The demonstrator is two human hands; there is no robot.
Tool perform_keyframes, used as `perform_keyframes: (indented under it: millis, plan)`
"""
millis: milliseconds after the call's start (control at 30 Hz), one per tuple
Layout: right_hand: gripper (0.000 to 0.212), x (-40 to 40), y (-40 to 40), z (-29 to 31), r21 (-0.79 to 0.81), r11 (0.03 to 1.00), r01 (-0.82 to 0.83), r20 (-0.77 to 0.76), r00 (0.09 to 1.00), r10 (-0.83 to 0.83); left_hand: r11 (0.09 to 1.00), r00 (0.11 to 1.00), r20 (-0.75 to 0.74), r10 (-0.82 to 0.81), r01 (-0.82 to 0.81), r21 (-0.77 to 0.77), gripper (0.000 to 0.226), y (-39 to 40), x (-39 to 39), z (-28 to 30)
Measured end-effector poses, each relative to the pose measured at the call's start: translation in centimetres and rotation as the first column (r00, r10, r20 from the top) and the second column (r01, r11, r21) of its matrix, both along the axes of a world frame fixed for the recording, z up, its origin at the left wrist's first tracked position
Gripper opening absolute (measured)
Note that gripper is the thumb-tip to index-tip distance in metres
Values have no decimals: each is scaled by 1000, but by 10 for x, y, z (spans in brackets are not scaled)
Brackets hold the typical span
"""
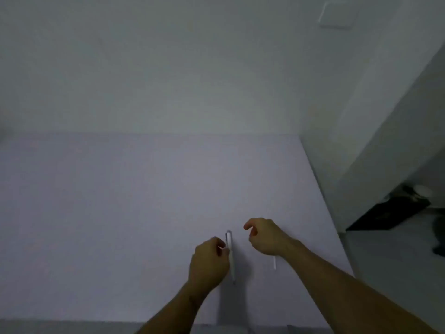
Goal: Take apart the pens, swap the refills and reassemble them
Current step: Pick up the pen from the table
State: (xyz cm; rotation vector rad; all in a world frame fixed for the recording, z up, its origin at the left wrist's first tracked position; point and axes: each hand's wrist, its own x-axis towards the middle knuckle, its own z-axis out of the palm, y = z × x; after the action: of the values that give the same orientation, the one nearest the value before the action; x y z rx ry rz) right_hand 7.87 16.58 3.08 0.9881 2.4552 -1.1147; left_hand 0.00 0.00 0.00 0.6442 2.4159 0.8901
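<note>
A white pen [230,255] with a clip at its far end lies lengthwise on the pale table [120,213], close to the front edge. My left hand [209,261] rests against the pen's left side, its fingertips curled at the barrel just below the clip. My right hand [265,236] hovers to the right of the pen with fingers loosely bent and nothing visible in it. A thin white stick, perhaps a refill [274,262], pokes out from under my right wrist; its far end is hidden.
The table's right edge runs diagonally beside a white wall [361,116]. Beyond the edge lies a grey floor with a black mat [390,215] and a dark shoe [439,247]. A wall switch plate [336,14] is at the top right.
</note>
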Motion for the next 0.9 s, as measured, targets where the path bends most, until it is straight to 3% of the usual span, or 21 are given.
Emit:
perform_keyframes:
  millis: [100, 300, 533, 633, 733, 900]
  plan:
    - [43, 1, 2, -14, -4, 1000, 11, 13, 1000, -11, 995, 998, 26, 62, -60, -78, 15, 10, 11, -16]
    - [40, 6, 1, -38, -37, 999, 20, -5, 1000, -20, 986, 997, -37, 75, -79, -145, 33, 14, 25, -39]
    - [39, 8, -1, -47, -70, 997, 44, 3, 999, -44, 983, 993, -61, 97, -106, -151, 6, 9, 14, -44]
    - [38, 2, -7, -46, -110, 991, 78, -18, 997, -81, 980, 990, -32, 138, -142, -141, 5, 0, 6, -41]
    - [37, -9, -20, -42, -238, 958, 157, -10, 986, -164, 980, 986, -4, 169, -169, -106, 3, -14, -3, -38]
    - [21, -40, -47, -21, -533, 790, 303, -67, 916, -397, 988, 980, -135, 146, -150, -21, 11, -38, -23, -27]
